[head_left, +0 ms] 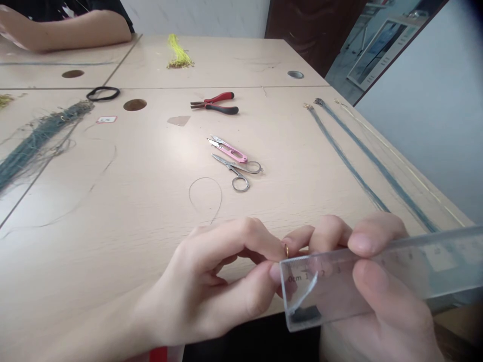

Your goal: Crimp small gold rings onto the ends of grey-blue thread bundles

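Observation:
My right hand (388, 281) grips a clear plastic ruler (362, 276) between thumb and fingers, its 0 cm end pointing left. At that end my left hand (226, 276) is closed in a pinch, thumb and index finger meeting beside the ruler's corner. A small gold ring (287, 251) shows at the left fingertips, just above the ruler's edge. Whatever else is attached to the ring is hidden by the fingers. Past the hands lie small silver scissors (239, 173) and pink thread snips (230, 150), touching or nearly so.
Red-and-black pliers (215, 103) lie farther back. Bundles of blue-grey cord run along the right (347, 156) and left (37, 141). A yellow cord bundle (178, 53), a black band (103, 94) and a loose thread loop (206, 179) also lie there. Another person's arm (75, 30) rests across the table.

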The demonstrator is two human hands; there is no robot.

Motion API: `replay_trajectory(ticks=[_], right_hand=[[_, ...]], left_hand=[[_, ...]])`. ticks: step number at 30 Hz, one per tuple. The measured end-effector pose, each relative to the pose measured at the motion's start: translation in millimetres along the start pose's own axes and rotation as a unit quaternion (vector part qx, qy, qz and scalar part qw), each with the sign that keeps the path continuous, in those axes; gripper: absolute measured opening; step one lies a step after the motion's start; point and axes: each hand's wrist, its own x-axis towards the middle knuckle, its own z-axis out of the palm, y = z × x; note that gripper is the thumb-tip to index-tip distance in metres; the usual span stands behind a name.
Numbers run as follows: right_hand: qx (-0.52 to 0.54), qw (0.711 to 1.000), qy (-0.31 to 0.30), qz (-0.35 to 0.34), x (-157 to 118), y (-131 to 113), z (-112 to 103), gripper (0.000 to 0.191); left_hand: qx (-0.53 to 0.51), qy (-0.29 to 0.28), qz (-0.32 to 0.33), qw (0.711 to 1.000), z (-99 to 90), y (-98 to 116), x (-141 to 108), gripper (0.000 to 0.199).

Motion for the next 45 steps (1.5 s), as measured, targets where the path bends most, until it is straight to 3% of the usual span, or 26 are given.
replay_trajectory(ticks=[5, 19, 23, 28, 36, 38, 40, 43, 45], right_hand=[[0.001, 1.000, -0.006, -0.003, -0.6, -0.6, -1.4, 0.012], [-0.012, 1.000, 0.004, -0.028, -1.4, 2.3, 0.1, 0.010], [-0.088, 0.996, 0.011, -0.017, -0.3, 1.2, -2.4, 0.006], [-0.168, 0.985, 0.045, 0.000, -1.3, 0.5, -6.6, 0.016], [-0.091, 0.988, 0.124, -0.022, -3.9, 4.7, -1.6, 0.013], [-0.051, 0.988, 0.140, -0.045, -2.0, 5.7, -0.7, 0.022], [-0.028, 0.992, 0.113, -0.051, -0.1, 6.4, -1.7, 0.028], [-0.066, 0.996, 0.053, 0.024, 3.2, 4.6, -5.8, 0.029], [-0.147, 0.979, 0.068, 0.121, 7.5, -0.2, -9.7, 0.026]], left_hand=[[-0.008, 0.007, 0.044, 0.999, 1.8, -1.5, 0.8, 0.009], [-0.002, 0.010, 0.029, 1.000, 1.7, -0.2, 1.3, 0.009], [0.012, 0.004, 0.032, 0.999, 2.0, -0.4, 0.1, 0.008], [0.011, -0.003, 0.032, 0.999, 1.2, 0.2, -0.4, 0.011], [0.026, -0.001, -0.005, 1.000, -3.2, -1.9, 1.7, 0.011], [0.048, 0.029, -0.029, 0.998, -8.9, -4.8, 6.5, 0.012], [0.073, 0.079, -0.043, 0.993, -15.9, -7.4, 12.7, 0.015], [0.071, 0.143, -0.054, 0.986, -24.1, -8.9, 20.5, 0.017], [0.053, 0.156, -0.069, 0.984, -26.5, -8.4, 22.5, 0.016]])
